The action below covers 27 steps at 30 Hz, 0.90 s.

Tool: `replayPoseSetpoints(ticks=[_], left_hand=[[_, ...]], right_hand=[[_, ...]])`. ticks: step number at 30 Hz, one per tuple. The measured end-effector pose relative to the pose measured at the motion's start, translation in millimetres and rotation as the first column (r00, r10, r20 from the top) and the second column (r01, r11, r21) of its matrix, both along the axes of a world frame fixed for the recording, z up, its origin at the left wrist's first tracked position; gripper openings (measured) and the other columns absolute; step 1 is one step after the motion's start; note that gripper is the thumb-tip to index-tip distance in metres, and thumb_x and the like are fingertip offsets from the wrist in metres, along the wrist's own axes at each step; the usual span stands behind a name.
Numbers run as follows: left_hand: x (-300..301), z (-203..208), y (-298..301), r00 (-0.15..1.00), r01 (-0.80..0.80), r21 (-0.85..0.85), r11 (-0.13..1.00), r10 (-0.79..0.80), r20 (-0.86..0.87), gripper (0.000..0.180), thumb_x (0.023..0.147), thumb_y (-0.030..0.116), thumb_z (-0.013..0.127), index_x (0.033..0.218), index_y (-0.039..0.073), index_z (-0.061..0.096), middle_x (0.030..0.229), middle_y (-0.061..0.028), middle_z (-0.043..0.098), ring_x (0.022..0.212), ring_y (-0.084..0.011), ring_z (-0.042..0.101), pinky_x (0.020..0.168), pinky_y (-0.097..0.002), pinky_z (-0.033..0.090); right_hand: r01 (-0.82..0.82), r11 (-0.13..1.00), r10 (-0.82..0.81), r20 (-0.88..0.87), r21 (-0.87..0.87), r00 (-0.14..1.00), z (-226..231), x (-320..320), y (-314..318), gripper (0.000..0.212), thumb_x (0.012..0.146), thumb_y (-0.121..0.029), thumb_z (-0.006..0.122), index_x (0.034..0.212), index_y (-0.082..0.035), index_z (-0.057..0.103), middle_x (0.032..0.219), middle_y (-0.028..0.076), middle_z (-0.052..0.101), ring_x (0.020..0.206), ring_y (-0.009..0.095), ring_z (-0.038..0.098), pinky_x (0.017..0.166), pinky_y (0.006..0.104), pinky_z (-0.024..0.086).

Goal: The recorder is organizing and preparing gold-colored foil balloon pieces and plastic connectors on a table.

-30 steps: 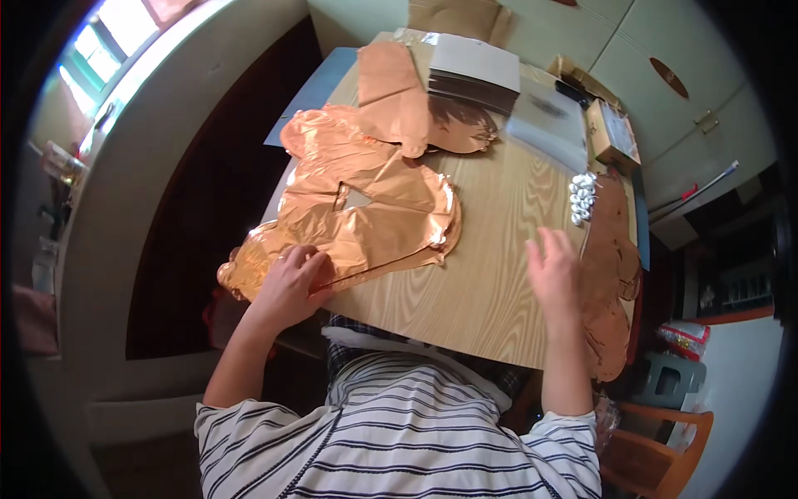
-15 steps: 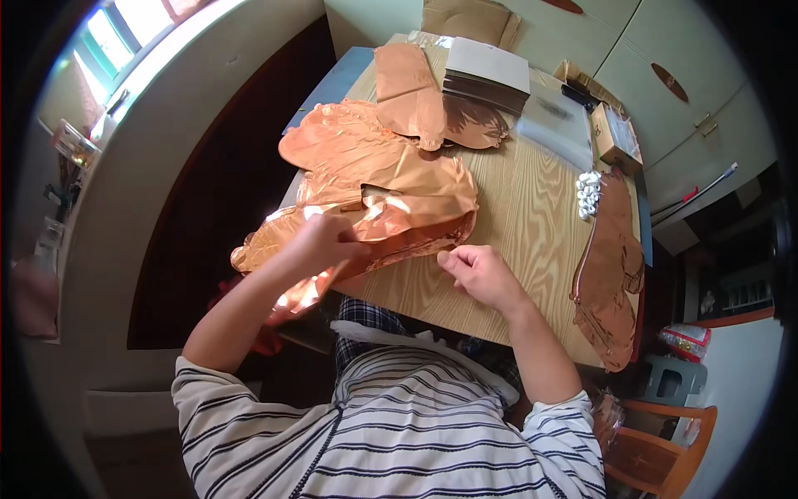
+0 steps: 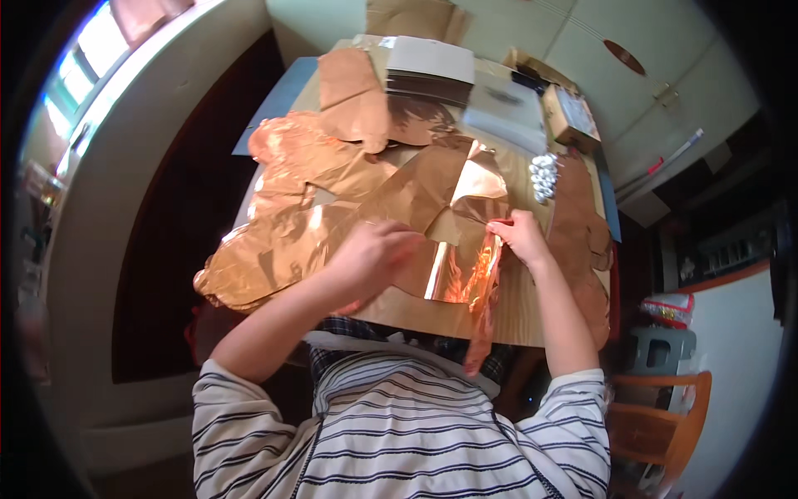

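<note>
A flat, copper-coloured foil balloon [image 3: 399, 195] lies creased across the wooden table. Thumb and fingers of my right hand [image 3: 525, 238] pinch its right side, and a shiny strip hangs from that grip past the table's front edge. Over the balloon's near part hovers my left hand [image 3: 376, 256], its fingers smeared by motion. Whether it touches the foil cannot be made out. More flat copper foil pieces [image 3: 287, 137] lie beneath and beyond it at the left.
Behind the foil stands a stack of white cards [image 3: 430, 58], with clear plastic sheets [image 3: 505, 116] beside it. Small white coils [image 3: 543, 177] and another folded foil piece [image 3: 573, 208] lie at the right. An open box [image 3: 571, 115] sits at the back right; a wooden chair [image 3: 665, 416] stands beyond the table.
My right hand has moved right and up, drawing the foil balloon's side out across the table. My left hand has shifted right. The view has turned somewhat to the right.
</note>
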<state>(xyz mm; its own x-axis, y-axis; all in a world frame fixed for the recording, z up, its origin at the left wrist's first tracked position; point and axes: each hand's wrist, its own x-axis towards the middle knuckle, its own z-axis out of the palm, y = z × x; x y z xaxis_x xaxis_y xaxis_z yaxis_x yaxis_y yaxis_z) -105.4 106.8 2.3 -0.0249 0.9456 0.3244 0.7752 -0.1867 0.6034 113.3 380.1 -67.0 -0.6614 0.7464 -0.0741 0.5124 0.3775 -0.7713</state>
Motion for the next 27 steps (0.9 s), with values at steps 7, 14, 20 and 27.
replayPoseSetpoints(ticks=[7,14,20,27], left_hand=[[-32,-50,-21,0.916,-0.118,-0.061,0.991,0.084,-0.392,0.057,0.085,0.034,0.065,0.136,0.013,0.051,0.145,-0.0147,0.043,0.139,-0.0381,0.033,0.114,-0.0519,0.024],[-31,-27,20,0.946,-0.021,-0.12,0.993,-0.019,-0.324,0.056,0.082,0.024,0.066,0.133,0.005,0.052,0.14,-0.0177,0.047,0.134,-0.0413,0.037,0.113,-0.0517,0.027],[8,-41,87,0.908,0.083,-0.066,0.994,-0.102,-0.407,0.063,0.085,0.033,0.063,0.139,0.005,0.046,0.144,-0.0189,0.044,0.137,-0.0378,0.036,0.114,-0.0531,0.024],[27,-41,94,0.91,0.054,-0.106,0.993,-0.092,-0.404,0.065,0.084,0.032,0.064,0.139,0.003,0.046,0.141,-0.0203,0.043,0.135,-0.0399,0.035,0.115,-0.0535,0.021]], right_hand=[[-0.234,0.875,0.174,0.175,0.423,0.969,54,41,-59,0.07,0.074,-0.018,0.078,0.136,-0.004,0.049,0.143,0.023,0.041,0.135,0.038,0.037,0.11,0.0439,0.033],[-0.494,0.725,0.365,0.34,0.48,0.867,68,106,-103,0.058,0.085,-0.035,0.068,0.134,-0.01,0.052,0.145,0.019,0.042,0.135,0.039,0.036,0.112,0.0541,0.025],[-0.374,0.737,0.278,0.252,0.563,0.927,49,123,-111,0.05,0.083,-0.038,0.069,0.122,-0.008,0.059,0.131,0.015,0.054,0.125,0.034,0.047,0.109,0.0545,0.028],[0.358,0.806,-0.301,-0.193,0.472,0.934,41,138,36,0.014,0.086,-0.018,0.067,0.083,-0.005,0.064,0.082,0.012,0.064,0.077,0.029,0.064,0.068,0.0383,0.051]])
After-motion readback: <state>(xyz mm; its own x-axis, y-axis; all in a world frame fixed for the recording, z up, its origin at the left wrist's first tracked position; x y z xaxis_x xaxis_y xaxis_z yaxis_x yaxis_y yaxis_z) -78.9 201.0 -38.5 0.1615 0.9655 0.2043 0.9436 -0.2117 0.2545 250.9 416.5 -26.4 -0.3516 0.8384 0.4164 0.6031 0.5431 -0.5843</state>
